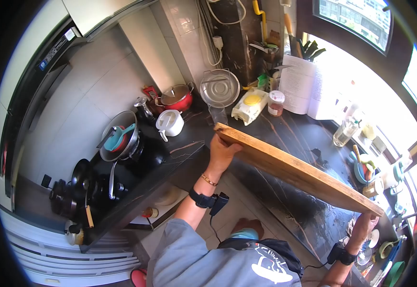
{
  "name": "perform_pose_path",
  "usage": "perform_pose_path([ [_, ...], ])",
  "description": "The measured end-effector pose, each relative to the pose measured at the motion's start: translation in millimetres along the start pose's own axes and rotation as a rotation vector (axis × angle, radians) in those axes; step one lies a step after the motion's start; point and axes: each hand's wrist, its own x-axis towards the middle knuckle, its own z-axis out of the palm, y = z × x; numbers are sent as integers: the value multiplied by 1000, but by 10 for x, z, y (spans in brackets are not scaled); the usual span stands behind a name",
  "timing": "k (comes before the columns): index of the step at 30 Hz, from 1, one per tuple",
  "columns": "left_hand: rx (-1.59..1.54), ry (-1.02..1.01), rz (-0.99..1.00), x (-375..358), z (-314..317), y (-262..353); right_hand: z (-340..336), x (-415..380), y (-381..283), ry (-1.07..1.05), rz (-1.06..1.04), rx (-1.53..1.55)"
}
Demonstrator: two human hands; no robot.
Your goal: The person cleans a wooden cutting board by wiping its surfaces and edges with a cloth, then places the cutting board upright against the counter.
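A large, thick wooden board (294, 167) is held up on edge at a slant over the dark stone counter (275, 131). My left hand (224, 152) grips its upper left corner, thumb against the near face. At the lower right corner, my right hand (363, 227) holds the other end, its fingers partly hidden by the board. Behind the board stand a pack of wipes (250, 105) and a lidded jar (276, 104). Wet patches show on the counter beneath it.
On the left, a wok (118, 135) holding colourful bowls sits on the stove, near a white lidded pot (170, 124) and a red pot (176, 97). An open book (301, 86) leans by the window. A clear bottle (346, 131) and utensils line the right side.
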Motion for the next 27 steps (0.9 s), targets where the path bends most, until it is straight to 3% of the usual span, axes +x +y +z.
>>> perform_pose_path([
  [1, 8, 9, 1, 32, -47, 161, 173, 31, -96, -8, 7, 6],
  [5, 138, 60, 446, 388, -334, 725, 922, 245, -265, -101, -38, 121],
  [6, 151, 117, 472, 489, -513, 766, 1113, 322, -246, -155, -79, 203],
  [7, 127, 49, 572, 635, -672, 843, 1286, 397, -208, -207, -121, 283],
  [9, 184, 143, 644, 845, -892, 1014, 1759, 515, -128, -202, -197, 308],
  [15, 80, 3, 903, 1730, -1767, 1275, 3199, 971, 53, -171, -468, 200],
  [16, 78, -24, 907, 1972, -1921, 1305, 3406, 1066, 97, -136, -488, 167],
  [18, 39, 141, 854, 2251, -2173, 1279, 3747, 1161, 79, 56, -412, 50],
  [19, 29, 128, 844, 2379, -2233, 1289, 3933, 1238, 19, -24, -480, -158],
  [21, 137, 149, 875, 2698, -2297, 1328, 4267, 1403, 106, -81, -502, -168],
  [22, 46, 142, 822, 2831, -2413, 1291, 4434, 1485, 150, -110, -513, -172],
  [23, 36, 129, 815, 2964, -2512, 1234, 4528, 1623, 258, -173, -463, 14],
  [27, -32, 229, 706, 3325, -2869, 1025, 5029, 1979, 652, -181, -316, 107],
])
